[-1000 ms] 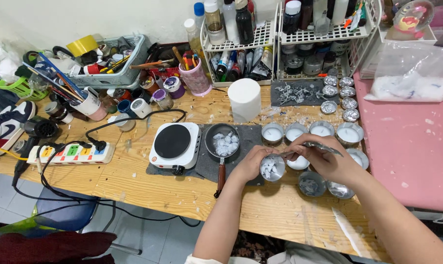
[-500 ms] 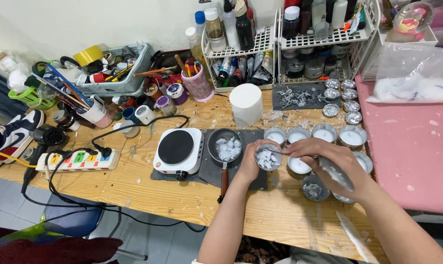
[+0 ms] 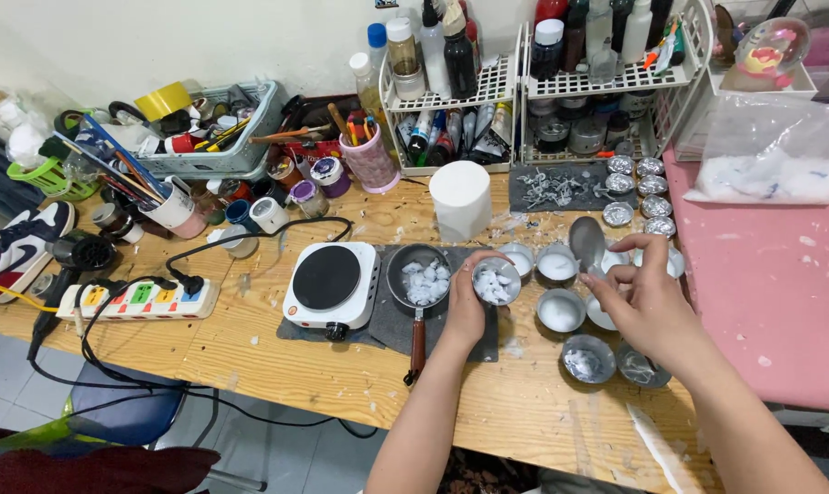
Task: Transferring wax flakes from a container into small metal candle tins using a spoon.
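1. Small metal tin [image 3: 498,280], round and holding white wax chunks: sitting near the middle of the wooden table [image 3: 250,343], just at 3 o'clock of the saucepan, over the dark mat [image 3: 392,331].
2. Power strip [image 3: 140,299], white with coloured switches: lying at the 9 o'clock side of the table, black cables running from it.
3. Hot plate [image 3: 330,284], white body with a black disc: standing at 9 o'clock of the saucepan, partly on the mat.
4. Saucepan [image 3: 420,278], small and dark, carrying white wax pieces: resting on the mat, its brown handle pointing toward 6 o'clock.
5. White cylinder [image 3: 460,198]: standing upright at 12 o'clock of the tin.
6. Left hand [image 3: 469,306]: gripping the tin from below, fingers curling around its wall and thumb pressing its near side.
7. Spoon [image 3: 586,243], metal: its bowl is showing at 3 o'clock of the tin, above the row of cups; how it is being gripped cannot be told.
8. Right hand [image 3: 648,302]: hovering over the filled cups, fingers loosely bent and slightly spread, index finger pointing toward 12 o'clock.
9. Filled cups [image 3: 561,311], silver with white contents: grouping at 3 o'clock of the tin, beneath and beside the right hand.
10. Wire racks [image 3: 561,87], white, loaded with bottles: standing at 12 o'clock along the wall.
11. Pink surface [image 3: 762,293]: adjoining the table at 3 o'clock.
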